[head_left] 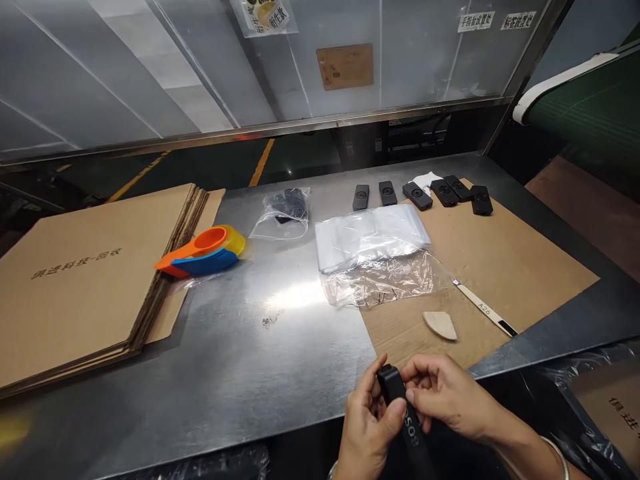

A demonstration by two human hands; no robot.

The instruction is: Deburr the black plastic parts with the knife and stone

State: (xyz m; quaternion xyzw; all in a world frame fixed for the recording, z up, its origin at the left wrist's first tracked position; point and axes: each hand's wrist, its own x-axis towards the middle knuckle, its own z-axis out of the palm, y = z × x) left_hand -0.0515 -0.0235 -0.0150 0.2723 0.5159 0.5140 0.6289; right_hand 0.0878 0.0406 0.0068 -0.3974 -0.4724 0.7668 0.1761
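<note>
A long black plastic piece with pale lettering is held upright and slightly tilted at the table's front edge. My left hand wraps round it, thumb pressed on its face. My right hand is closed, thumb and forefinger pinched against its upper right side; anything small between them is hidden. Just beyond my hands lies a beige quarter-round pad on a cardboard sheet. A white-handled blade tool marked A26 rests to its right.
Clear plastic bags lie mid-table. Several small black devices line the back right. A bagged black item, coloured scoops and stacked flat cardboard are to the left. A panel hangs behind; a green conveyor is at right.
</note>
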